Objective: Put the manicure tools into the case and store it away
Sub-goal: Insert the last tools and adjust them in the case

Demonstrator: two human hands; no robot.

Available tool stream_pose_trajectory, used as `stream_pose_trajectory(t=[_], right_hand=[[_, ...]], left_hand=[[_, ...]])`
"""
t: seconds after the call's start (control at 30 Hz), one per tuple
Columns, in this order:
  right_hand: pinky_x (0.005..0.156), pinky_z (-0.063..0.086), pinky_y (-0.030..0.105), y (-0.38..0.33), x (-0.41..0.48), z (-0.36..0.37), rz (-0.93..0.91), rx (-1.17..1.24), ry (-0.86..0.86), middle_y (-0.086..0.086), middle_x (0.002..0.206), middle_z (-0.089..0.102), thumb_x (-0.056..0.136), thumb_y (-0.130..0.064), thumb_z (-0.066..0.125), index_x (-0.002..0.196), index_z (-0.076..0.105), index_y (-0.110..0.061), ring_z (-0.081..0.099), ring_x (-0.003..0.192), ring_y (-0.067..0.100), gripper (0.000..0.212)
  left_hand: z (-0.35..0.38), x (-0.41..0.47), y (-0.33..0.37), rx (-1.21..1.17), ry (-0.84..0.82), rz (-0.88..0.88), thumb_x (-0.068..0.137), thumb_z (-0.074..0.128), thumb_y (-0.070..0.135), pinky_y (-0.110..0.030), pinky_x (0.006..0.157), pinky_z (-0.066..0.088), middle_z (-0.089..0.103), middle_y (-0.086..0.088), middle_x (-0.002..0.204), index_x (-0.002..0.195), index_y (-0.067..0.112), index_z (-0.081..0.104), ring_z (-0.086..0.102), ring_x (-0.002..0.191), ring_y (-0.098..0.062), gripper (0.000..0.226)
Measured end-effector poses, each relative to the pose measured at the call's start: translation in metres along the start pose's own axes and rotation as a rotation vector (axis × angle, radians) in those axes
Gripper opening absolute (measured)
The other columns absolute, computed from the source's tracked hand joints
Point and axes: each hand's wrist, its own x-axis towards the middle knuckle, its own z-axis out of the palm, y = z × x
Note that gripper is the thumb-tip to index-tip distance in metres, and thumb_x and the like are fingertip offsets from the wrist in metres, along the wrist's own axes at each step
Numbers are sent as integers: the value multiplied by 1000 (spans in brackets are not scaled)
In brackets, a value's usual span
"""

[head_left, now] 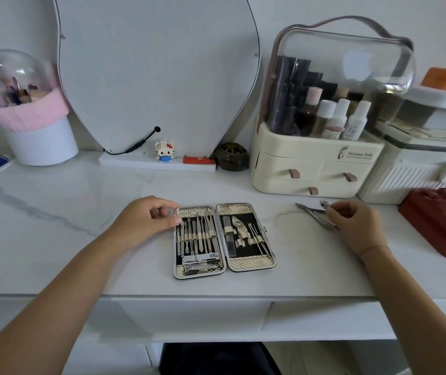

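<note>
Right hand (353, 226) fingers (334, 211) pinch slim steel nippers (316, 216) on the glossy white marble worktop (81, 207), right of the open, gold-textured rectangular manicure case (223, 239). Left hand (146, 220) fingers, loosely curled, touch the case's upper-left corner.

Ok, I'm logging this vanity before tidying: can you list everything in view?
manicure case: one, silver, open flat, centre of counter
tools in case: many, silver, strapped in both halves
loose nippers: at least one, silver, right of case
cosmetics organiser: one, cream, clear lid, back right
mirror: one, white-edged, back centre
brush holder: one, white and pink, back left
toy figure: one, white and blue, at mirror base
red pouch: one, far right
left hand: on case's left edge
right hand: fingers on nippers
</note>
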Motion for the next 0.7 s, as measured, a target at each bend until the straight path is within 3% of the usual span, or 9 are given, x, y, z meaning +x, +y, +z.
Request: stream_pose_trajectory(t=[0.17,0.3,0.43,0.53,0.7], right_hand=[[59,48,7,-26,-11,2,-37,296,-60,-3,69,69,79,-14,71,82,69,-16,61,58,-1,4],[58,51,15,-66,-34,25,-18,558,-286,0,62,72,77,-3,70,79,68,-11,60,54,7,8],[60,53,18,-107,-60,53,-7,671,-527,11,73,73,79,-7,69,85,67,1,64,59,12,11],[59,52,20,-125,-69,65,-46,671,-598,9,70,73,82,-12,66,84,64,0,67,61,14,12],[64,49,23,-132,-73,75,-34,660,-620,11,70,69,83,-17,66,82,65,2,62,64,14,19]], left_hand=[[1,-2,3,3,8,-22,75,76,24,-21,73,41,60,8,82,91,39,67,49,68,-3,23],[10,-9,41,-20,65,48,78,71,30,-19,76,42,64,11,93,106,34,64,58,85,-4,29],[35,-21,91,-166,-65,72,81,66,32,-11,75,47,67,14,101,118,29,60,61,92,4,37],[46,-22,96,-389,-57,-7,82,68,24,-9,72,49,71,7,99,115,24,65,66,91,1,33],[44,-19,89,-593,-50,-105,82,67,16,-20,79,54,74,-3,88,99,17,72,69,83,-12,18]])
